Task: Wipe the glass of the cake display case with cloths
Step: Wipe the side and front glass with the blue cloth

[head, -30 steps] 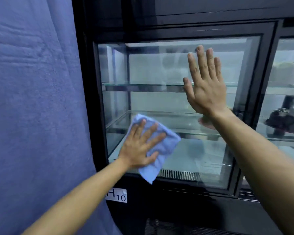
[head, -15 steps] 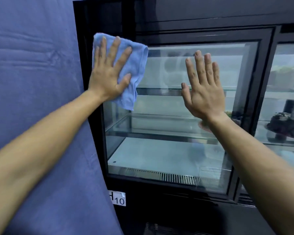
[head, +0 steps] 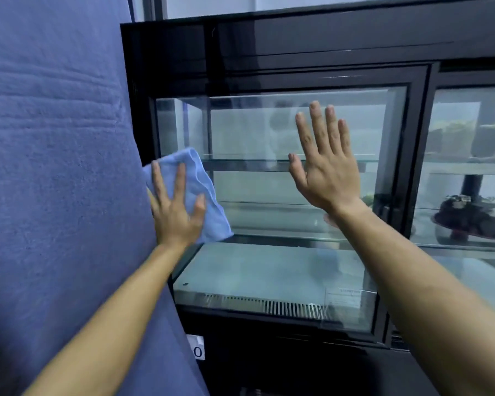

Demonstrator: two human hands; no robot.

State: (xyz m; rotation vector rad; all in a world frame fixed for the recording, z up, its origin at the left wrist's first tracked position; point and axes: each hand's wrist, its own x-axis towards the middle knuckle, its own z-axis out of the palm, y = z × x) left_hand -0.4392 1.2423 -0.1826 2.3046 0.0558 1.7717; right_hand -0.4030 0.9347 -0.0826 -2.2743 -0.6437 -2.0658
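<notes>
- The blue quilted curtain [head: 55,167] fills the frame from 7 to 11 o'clock, hanging just beside the case's left post.
- The black cake display case [head: 312,44] takes up the rest, its dark header running across 12 to 2 o'clock.
- The glass [head: 269,270] of the left door sits at the centre; through it show bare shelves and a vent grille [head: 269,307] at about 6 o'clock.
- A second door [head: 469,138] lies at 3 o'clock, with a dark cake [head: 475,215] on a stand behind it.
- The right hand [head: 326,172] is just right of centre, fingers straight and slightly spread, palm flat against the glass, holding nothing; it seems to brace the door.
- The left hand [head: 175,212] is at 9 o'clock from the centre, fingers splayed and pressing flat on the cloth. The two hands are well apart.
- The light blue cloth [head: 203,195] lies folded under that palm, against the glass at the door's left edge, level with the middle shelves.
- A white label [head: 197,350] shows at 7 o'clock on the case base, half hidden by the curtain.
- Step in hand, as I judge it: wiping the left strip of this pane with up-and-down passes.
- The next move calls for steady flat pressure and carrying the cloth along the strip, then shifting toward 3 o'clock, overlapping passes so no streak remains; the right hand must move aside for its patch to be wiped.
</notes>
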